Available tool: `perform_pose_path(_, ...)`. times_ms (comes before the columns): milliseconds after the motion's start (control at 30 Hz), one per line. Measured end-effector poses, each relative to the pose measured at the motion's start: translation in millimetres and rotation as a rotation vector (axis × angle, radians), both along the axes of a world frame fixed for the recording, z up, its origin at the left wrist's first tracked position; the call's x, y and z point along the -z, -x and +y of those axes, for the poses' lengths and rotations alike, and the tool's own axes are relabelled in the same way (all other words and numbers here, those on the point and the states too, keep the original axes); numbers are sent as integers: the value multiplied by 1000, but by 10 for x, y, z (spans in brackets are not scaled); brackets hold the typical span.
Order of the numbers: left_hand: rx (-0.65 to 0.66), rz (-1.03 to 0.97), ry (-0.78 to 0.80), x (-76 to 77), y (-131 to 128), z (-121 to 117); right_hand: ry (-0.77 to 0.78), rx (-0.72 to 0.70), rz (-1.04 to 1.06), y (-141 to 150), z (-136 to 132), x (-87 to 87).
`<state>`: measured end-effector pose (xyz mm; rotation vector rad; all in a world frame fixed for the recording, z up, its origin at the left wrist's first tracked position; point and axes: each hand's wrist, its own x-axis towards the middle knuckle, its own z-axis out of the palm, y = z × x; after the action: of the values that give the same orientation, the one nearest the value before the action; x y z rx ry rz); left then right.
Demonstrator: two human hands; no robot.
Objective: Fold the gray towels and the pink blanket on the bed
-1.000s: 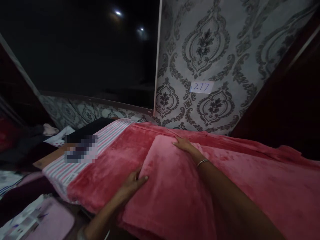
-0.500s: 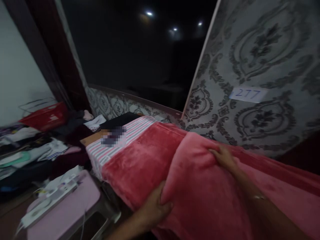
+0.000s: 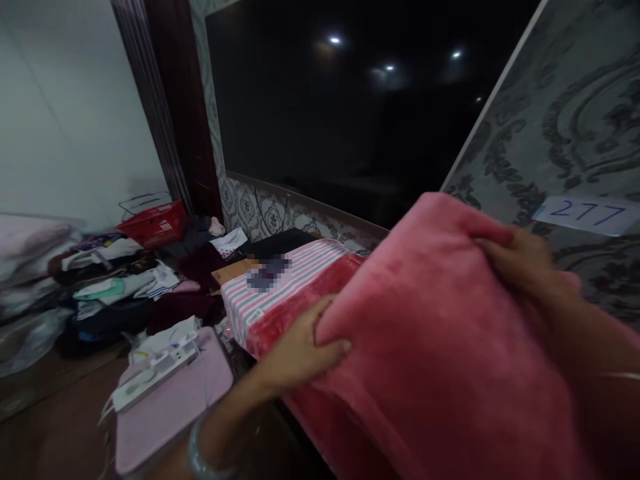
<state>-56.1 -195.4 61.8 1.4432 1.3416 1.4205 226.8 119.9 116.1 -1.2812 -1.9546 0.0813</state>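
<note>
A plush pink-red blanket [image 3: 440, 320] hangs raised between my two hands, its upper edge lifted off the surface. My left hand [image 3: 310, 347] pinches the near left edge, thumb in front and fingers behind. On the far right, my right hand [image 3: 520, 260] is closed around another part of that edge; its fingertips are partly hidden in the folds. Beneath and behind, more red fabric [image 3: 295, 293] lies on the long surface, beside a striped pink, grey and white cloth [image 3: 305, 257] with a small white label.
A pink stool [image 3: 170, 407] at lower left carries a white power strip [image 3: 155, 377]. Piled clothes [image 3: 120, 287] and a red basket [image 3: 155, 223] lie beyond it. A large dark screen [image 3: 340, 107] and a paper marked 277 [image 3: 585, 212] are on the patterned wall.
Both hands have lifted the blanket edge higher, uncovering less of the red fabric behind it. The view has turned left, so the stool and clothes appear further right.
</note>
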Motion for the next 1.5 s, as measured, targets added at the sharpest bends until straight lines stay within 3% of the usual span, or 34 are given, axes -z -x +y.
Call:
perform_pose_path(67,-116,79,31,238,328,149,65,16,-29,492,75,266)
perform_pose_path(167,-146,101,128,739,735,329,187,52,-171,1056,85,856)
perform_pose_path(267,-237,169,220,1151,1001,386,321,13,-302,1335,29,1382)
perform_pose_path(333,-310,250,254,1273,1105,374,376,2,-346,1380,26,1571)
perform_pose_path(400,-373,381,276,1262,1146,357,399,2,-361,1344,78,1622)
perform_pose_path(533,-435,749,176,1035,946,381,453,-33,-398,1184,262,1493)
perform_pose_path(667,-195,948,-63,947,394,447,408,-55,-373,1113,336,1382)
perform_pose_path(767,48,1075,-155,1118,15,453,350,-16,-334,1102,304,1426)
perform_pose_path(833,143,1126,-170,1293,-119,432,349,-11,-323,1070,284,1495)
perform_pose_path(933,113,1185,-185,1503,-155,401,324,-6,-290,953,292,1578)
perform_pose_path(1067,60,1243,-251,1573,-109,427,254,62,-231,660,283,1609)
perform_pose_path(1167,67,1249,-244,1539,-98,468,223,86,-205,367,156,1650)
perform_pose_path(1300,130,1234,-122,1440,-112,495,195,72,-183,-107,-144,1771)
perform_pose_path(1400,169,1206,-33,1310,-197,533,185,57,-165,-511,-392,1864)
perform_pose_path(1500,238,1179,-44,1124,-392,670,219,68,-177,-891,-629,1943)
